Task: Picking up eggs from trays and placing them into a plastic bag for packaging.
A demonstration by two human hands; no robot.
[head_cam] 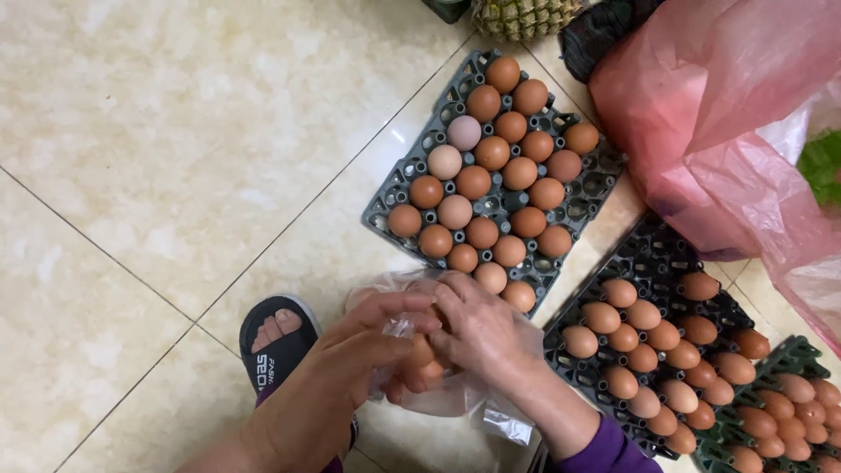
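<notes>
Both your hands are closed on a clear plastic bag [420,385] with brown eggs inside it: your left hand [337,368] pinches the film at its mouth, and your right hand [477,333] curls over the top. The bag sits low over the tiled floor [131,175], just in front of a grey egg tray [407,171], near your sandalled foot [276,337]. To your right lie a black tray [653,254], a green tray [793,350] and a pink bag [701,114].

Glossy tiled floor

Large cream marbled floor tiles [158,131] with thin dark grout lines running diagonally; soft light reflects off the tile left of the grey egg tray [412,166], and no walls show.
</notes>
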